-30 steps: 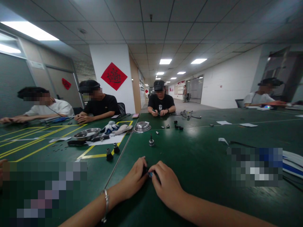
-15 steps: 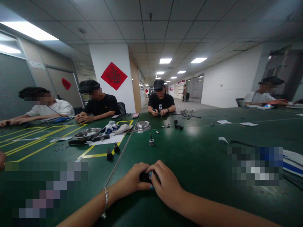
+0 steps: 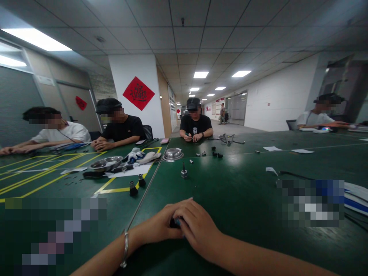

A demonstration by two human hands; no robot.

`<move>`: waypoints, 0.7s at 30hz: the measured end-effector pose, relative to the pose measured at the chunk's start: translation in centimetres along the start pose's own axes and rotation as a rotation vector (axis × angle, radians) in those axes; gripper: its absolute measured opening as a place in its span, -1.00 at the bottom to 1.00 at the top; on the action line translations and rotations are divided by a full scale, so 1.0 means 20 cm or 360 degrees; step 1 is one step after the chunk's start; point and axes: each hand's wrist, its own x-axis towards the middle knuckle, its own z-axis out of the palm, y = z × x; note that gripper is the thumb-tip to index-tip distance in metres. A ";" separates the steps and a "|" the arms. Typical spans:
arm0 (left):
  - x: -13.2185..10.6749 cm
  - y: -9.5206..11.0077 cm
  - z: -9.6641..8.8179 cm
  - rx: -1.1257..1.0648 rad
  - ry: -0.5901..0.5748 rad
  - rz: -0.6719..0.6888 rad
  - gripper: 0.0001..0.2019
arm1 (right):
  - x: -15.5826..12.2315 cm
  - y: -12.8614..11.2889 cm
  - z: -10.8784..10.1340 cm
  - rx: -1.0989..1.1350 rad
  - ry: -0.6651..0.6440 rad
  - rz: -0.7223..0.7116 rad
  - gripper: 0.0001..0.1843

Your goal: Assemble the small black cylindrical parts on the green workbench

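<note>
My left hand (image 3: 161, 223) is closed around a small black part (image 3: 173, 222), of which only a sliver shows between the fingers. My right hand (image 3: 198, 224) laps over the left one, its fingers curled onto the same part; its kind is hidden. Both hands rest low over the green table (image 3: 247, 199). Ahead of them a round metal piece with an upright stem (image 3: 184, 172) stands on the tabletop. To the left are a black fitting with a metal top (image 3: 133, 188) and a similar fitting (image 3: 142, 180).
An upturned metal bowl (image 3: 173, 154) and a metal dish (image 3: 106, 162) lie further off, near gloves (image 3: 135, 155). Several small dark parts (image 3: 217, 154) are scattered beyond. A co-worker (image 3: 196, 124) sits opposite; others sit left and far right. Papers (image 3: 272, 148) lie to the right.
My right fingers have shifted left and closed further over the left hand, so less of the black part shows. The things on the table have stayed put.
</note>
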 end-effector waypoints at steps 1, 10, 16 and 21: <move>0.00 0.00 0.01 0.0000 -0.0002 0.0018 -0.33 | 0.00 0.00 0.00 -0.0006 -0.0007 -0.0028 -0.75; 0.00 0.01 0.03 -0.0025 0.0026 -0.0071 -0.27 | 0.01 0.01 0.00 -0.0046 -0.0103 -0.0049 -0.72; 0.00 0.03 0.04 -0.0135 0.0055 -0.0160 -0.13 | 0.00 0.00 0.00 -0.0130 -0.0108 0.0065 -0.72; 0.00 0.04 0.04 -0.0262 0.0040 -0.0092 -0.06 | -0.01 0.00 -0.01 -0.0037 -0.0057 0.0076 -0.72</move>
